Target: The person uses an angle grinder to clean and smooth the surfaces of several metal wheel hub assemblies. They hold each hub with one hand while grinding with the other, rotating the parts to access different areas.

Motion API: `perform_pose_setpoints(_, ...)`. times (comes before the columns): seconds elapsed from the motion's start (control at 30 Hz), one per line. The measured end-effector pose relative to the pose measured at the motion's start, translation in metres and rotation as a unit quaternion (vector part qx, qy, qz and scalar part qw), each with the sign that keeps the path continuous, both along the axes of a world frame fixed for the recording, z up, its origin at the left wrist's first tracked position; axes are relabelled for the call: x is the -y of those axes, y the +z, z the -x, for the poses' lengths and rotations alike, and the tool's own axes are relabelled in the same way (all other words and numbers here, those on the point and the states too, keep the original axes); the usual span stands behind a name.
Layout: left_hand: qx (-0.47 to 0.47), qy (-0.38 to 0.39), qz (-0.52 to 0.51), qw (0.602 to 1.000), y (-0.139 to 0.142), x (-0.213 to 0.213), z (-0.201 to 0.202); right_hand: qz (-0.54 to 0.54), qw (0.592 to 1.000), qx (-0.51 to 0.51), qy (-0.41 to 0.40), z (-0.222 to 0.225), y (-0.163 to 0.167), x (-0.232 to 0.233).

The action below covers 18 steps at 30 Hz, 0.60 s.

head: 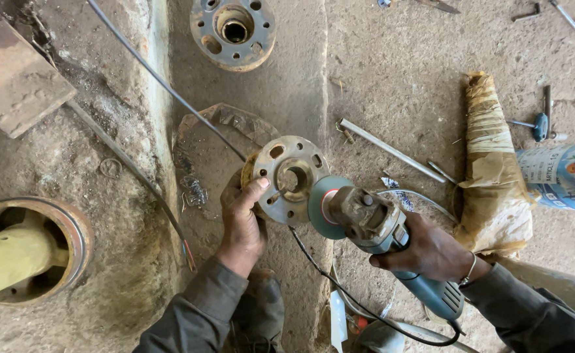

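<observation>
My left hand grips the left rim of a round metal flange with several bolt holes and a central bore, standing tilted on the concrete floor. My right hand holds a blue-grey angle grinder by its body. The grinder's teal disc touches the flange's lower right edge. Its black cable trails down past my sleeves.
A second rusty flange lies at the top. A yellow shaft in a round housing sits at left. A metal rod, a wrapped paper bundle, a blue plastic bottle, a T-handle key and small tools lie right.
</observation>
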<state>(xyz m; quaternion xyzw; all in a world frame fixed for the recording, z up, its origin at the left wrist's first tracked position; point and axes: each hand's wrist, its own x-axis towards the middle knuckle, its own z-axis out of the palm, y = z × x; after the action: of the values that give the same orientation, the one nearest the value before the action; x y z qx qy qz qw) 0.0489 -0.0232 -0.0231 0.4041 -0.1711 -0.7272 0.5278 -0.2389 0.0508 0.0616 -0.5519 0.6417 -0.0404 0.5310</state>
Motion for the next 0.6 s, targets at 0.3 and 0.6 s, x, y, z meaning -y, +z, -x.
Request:
perform_pose_setpoints(0.3, -0.034, 0.034, 0.014, 0.999, 0.010, -0.002, 0.013, -0.041, 0.997, -0.059, 0.006, -0.011, 0.014, -0.002)
perform_pose_setpoints(0.6, -0.036, -0.007, 0.007, 0.999, 0.019, -0.007, 0.002, -0.009, 0.999, -0.022, -0.027, 0.005, 0.011, 0.007)
